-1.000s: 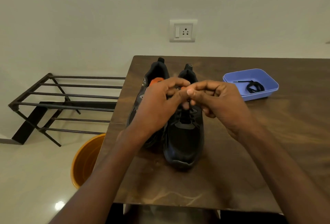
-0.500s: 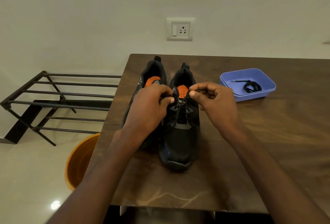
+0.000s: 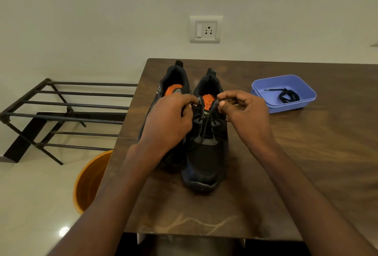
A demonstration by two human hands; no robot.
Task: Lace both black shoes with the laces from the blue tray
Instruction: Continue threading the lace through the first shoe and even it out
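Both hands work mid-frame: left hand (image 3: 169, 121) and right hand (image 3: 243, 112) each pinch the lace (image 3: 207, 122) at the right shoe (image 3: 204, 143) top eyelets. Pull evenly. Second lace (image 3: 288, 96) waits in blue tray (image 3: 306, 102), right.

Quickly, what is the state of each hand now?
Left hand: pinches the lace at the right shoe.
Right hand: pinches the same lace's other end.

Both forearms and hands (image 3: 206, 116) are bare, without sleeves.
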